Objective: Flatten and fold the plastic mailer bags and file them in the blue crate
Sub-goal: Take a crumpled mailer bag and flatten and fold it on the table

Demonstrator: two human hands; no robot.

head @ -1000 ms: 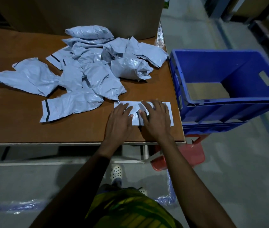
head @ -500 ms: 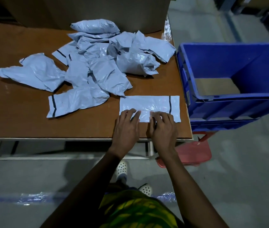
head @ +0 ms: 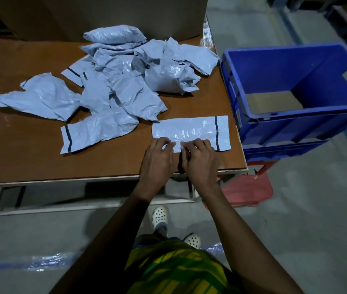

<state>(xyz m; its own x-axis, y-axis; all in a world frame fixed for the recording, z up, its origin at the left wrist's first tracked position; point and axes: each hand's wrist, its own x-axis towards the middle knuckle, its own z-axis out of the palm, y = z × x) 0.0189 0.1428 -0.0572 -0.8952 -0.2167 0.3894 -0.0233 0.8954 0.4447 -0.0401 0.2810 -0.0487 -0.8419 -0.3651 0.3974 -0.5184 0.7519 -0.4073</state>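
A flattened grey mailer bag (head: pixel 191 129) with a black strip near its right end lies at the table's near right corner. Both of my hands sit at its near edge, side by side. My left hand (head: pixel 157 160) and my right hand (head: pixel 200 161) have their fingers curled and pinch that edge. A pile of several crumpled grey mailer bags (head: pixel 126 83) fills the middle of the table behind it. The blue crate (head: pixel 295 122) stands just right of the table, tilted toward me, with only a brown sheet on its floor.
The brown table (head: pixel 30 158) ends just right of the flattened bag. A large cardboard box (head: pixel 104 15) stands along the back. A red stool (head: pixel 246 189) is under the crate. My feet in white clogs (head: pixel 159 215) are on the grey floor.
My hands drew back from the middle of the flattened bag to its near edge. Their fingers went from flat on the plastic to curled on the edge.
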